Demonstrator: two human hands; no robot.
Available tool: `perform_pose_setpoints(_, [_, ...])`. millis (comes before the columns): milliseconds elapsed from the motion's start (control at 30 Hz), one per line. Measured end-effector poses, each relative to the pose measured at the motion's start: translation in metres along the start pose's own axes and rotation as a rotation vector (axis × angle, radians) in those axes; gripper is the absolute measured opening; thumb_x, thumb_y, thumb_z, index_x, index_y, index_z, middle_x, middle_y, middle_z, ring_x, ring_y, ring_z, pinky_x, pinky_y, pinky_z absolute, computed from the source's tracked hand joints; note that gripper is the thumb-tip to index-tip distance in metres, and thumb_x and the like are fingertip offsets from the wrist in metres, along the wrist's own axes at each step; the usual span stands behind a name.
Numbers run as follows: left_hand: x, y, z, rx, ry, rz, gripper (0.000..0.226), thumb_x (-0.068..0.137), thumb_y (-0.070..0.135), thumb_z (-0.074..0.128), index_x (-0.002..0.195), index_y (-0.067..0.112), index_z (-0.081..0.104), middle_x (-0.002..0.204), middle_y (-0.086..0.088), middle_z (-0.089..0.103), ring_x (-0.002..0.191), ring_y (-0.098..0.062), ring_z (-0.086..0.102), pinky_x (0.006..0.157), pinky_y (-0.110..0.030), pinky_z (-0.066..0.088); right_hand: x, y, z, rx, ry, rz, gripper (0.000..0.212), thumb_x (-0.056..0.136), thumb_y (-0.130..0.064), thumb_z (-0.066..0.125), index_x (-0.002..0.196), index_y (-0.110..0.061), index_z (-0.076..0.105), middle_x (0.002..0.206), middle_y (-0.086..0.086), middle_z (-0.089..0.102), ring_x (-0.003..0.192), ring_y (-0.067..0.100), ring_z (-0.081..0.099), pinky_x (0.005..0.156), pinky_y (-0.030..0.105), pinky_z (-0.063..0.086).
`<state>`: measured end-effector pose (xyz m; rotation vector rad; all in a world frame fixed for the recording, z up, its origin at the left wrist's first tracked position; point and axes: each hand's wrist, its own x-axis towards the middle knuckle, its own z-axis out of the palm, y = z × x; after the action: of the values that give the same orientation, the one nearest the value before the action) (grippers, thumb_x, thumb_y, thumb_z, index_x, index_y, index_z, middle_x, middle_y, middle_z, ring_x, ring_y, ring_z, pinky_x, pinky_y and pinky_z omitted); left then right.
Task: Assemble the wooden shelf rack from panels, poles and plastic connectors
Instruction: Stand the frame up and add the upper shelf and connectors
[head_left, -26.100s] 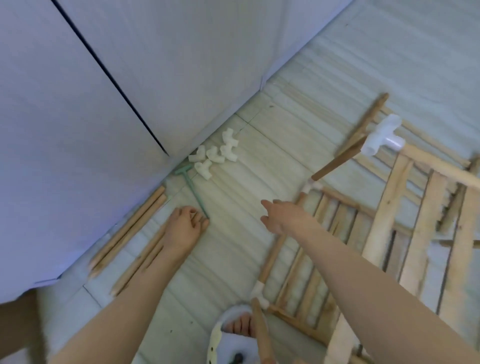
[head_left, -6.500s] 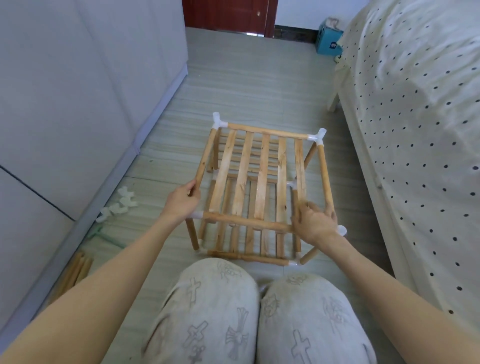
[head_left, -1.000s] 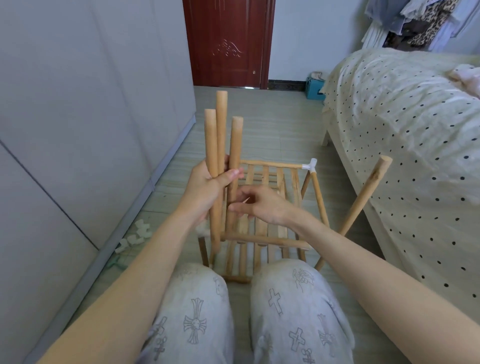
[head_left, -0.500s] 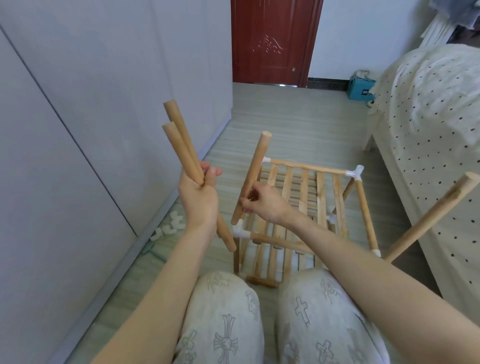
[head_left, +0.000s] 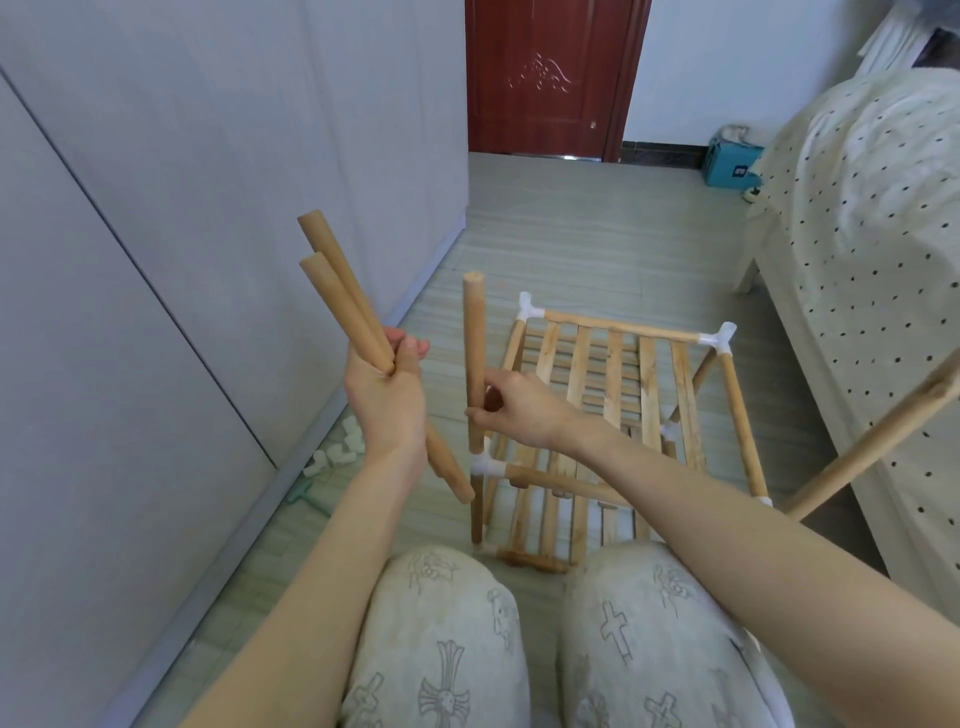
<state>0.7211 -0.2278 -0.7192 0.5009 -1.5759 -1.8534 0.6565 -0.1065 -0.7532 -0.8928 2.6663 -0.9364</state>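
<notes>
The two-tier wooden rack (head_left: 613, 384) stands on the floor in front of my knees, its slatted panels joined by white plastic connectors. My right hand (head_left: 519, 410) pinches an upright pole (head_left: 474, 343) whose lower end sits in the near-left connector (head_left: 482, 464). My left hand (head_left: 387, 395) grips two loose poles (head_left: 345, 296) that slant up to the left. Another pole (head_left: 872, 447) leans out from the near-right corner toward the bed.
Spare white connectors (head_left: 337, 454) and a green tool (head_left: 301, 491) lie by the wardrobe base on the left. A dotted bed (head_left: 857, 234) fills the right side. A red door (head_left: 550, 78) and a blue box (head_left: 732, 166) are at the far end.
The pole in my right hand has swung from a tilt to upright over the near-left connector. My left hand still holds the two poles, little moved.
</notes>
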Motion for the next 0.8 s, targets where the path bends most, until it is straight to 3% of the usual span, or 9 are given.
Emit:
perform_pose_setpoints(133, [-0.001, 0.000, 0.003, -0.002, 0.008, 0.002, 0.022, 0.093, 0.003, 0.051, 0.082, 0.022, 0.049, 0.078, 0.003, 0.063, 0.077, -0.004, 0.065, 0.091, -0.034, 0.050, 0.005, -0.003, 0.000, 0.029, -0.056, 0.011, 0.012, 0.089, -0.019, 0.060, 0.087, -0.011, 0.052, 0.079, 0.004, 0.065, 0.075, 0.019, 0.064, 0.069, 0.029, 0.051])
perform_pose_setpoints(267, [0.000, 0.003, 0.003, 0.006, 0.033, -0.010, 0.023, 0.093, 0.003, 0.051, 0.081, 0.022, 0.049, 0.075, 0.006, 0.061, 0.077, -0.005, 0.065, 0.090, -0.034, 0.050, 0.001, 0.001, -0.006, 0.060, -0.125, 0.032, 0.010, 0.091, -0.021, 0.059, 0.091, -0.015, 0.051, 0.074, -0.004, 0.060, 0.075, 0.016, 0.061, 0.068, 0.023, 0.046])
perform_pose_setpoints(367, [0.001, 0.002, 0.001, 0.012, 0.004, -0.021, 0.023, 0.093, 0.003, 0.050, 0.082, 0.022, 0.049, 0.075, 0.005, 0.062, 0.075, -0.004, 0.064, 0.081, -0.028, 0.050, -0.011, 0.004, -0.011, 0.093, -0.169, 0.049, 0.011, 0.091, -0.019, 0.060, 0.097, -0.012, 0.054, 0.087, 0.004, 0.066, 0.079, 0.015, 0.063, 0.074, 0.030, 0.053])
perform_pose_setpoints(433, [0.003, 0.002, 0.000, 0.027, -0.064, -0.035, 0.022, 0.093, 0.003, 0.050, 0.083, 0.022, 0.049, 0.076, 0.003, 0.063, 0.074, -0.005, 0.064, 0.070, -0.023, 0.048, -0.028, 0.010, -0.018, 0.154, -0.184, 0.067, 0.008, 0.090, -0.018, 0.061, 0.091, -0.022, 0.054, 0.087, 0.003, 0.067, 0.075, 0.008, 0.064, 0.070, 0.023, 0.052])
perform_pose_setpoints(533, [0.002, -0.003, 0.002, 0.058, -0.156, -0.040, 0.022, 0.093, 0.003, 0.050, 0.084, 0.022, 0.050, 0.075, 0.003, 0.063, 0.067, -0.001, 0.063, 0.063, -0.018, 0.046, -0.070, 0.028, -0.035, 0.286, -0.183, 0.135, 0.017, 0.086, -0.014, 0.065, 0.077, -0.025, 0.055, 0.065, -0.011, 0.063, 0.058, -0.005, 0.058, 0.057, 0.009, 0.042])
perform_pose_setpoints(600, [0.000, -0.007, 0.006, 0.059, -0.206, -0.046, 0.022, 0.094, 0.003, 0.050, 0.084, 0.022, 0.051, 0.072, 0.005, 0.063, 0.063, 0.002, 0.063, 0.059, -0.015, 0.047, -0.106, 0.048, -0.043, 0.337, -0.123, 0.205, 0.008, 0.083, -0.008, 0.066, 0.078, -0.010, 0.061, 0.067, -0.003, 0.067, 0.061, 0.000, 0.059, 0.061, 0.013, 0.045])
perform_pose_setpoints(667, [-0.003, -0.010, 0.013, 0.066, -0.265, -0.057, 0.021, 0.094, 0.004, 0.050, 0.083, 0.022, 0.051, 0.071, 0.006, 0.063, 0.063, 0.002, 0.063, 0.057, -0.014, 0.047, -0.142, 0.068, -0.050, 0.361, -0.003, 0.265, 0.007, 0.082, -0.004, 0.065, 0.084, 0.002, 0.061, 0.086, 0.013, 0.070, 0.077, 0.016, 0.066, 0.077, 0.026, 0.053])
perform_pose_setpoints(733, [-0.007, -0.012, 0.023, 0.075, -0.309, -0.072, 0.022, 0.094, 0.004, 0.050, 0.083, 0.022, 0.050, 0.073, 0.003, 0.063, 0.062, 0.000, 0.062, 0.057, -0.015, 0.047, -0.170, 0.082, -0.055, 0.376, 0.118, 0.311, 0.005, 0.081, -0.001, 0.063, 0.085, 0.001, 0.061, 0.092, 0.015, 0.069, 0.089, 0.022, 0.067, 0.088, 0.034, 0.052])
perform_pose_setpoints(800, [-0.013, -0.014, 0.034, 0.081, -0.361, -0.093, 0.022, 0.094, 0.003, 0.049, 0.083, 0.022, 0.050, 0.074, 0.000, 0.061, 0.062, -0.003, 0.061, 0.058, -0.016, 0.048, -0.188, 0.087, -0.057, 0.417, 0.253, 0.360, 0.004, 0.083, 0.000, 0.060, 0.087, -0.001, 0.059, 0.090, 0.011, 0.069, 0.090, 0.021, 0.066, 0.089, 0.034, 0.052])
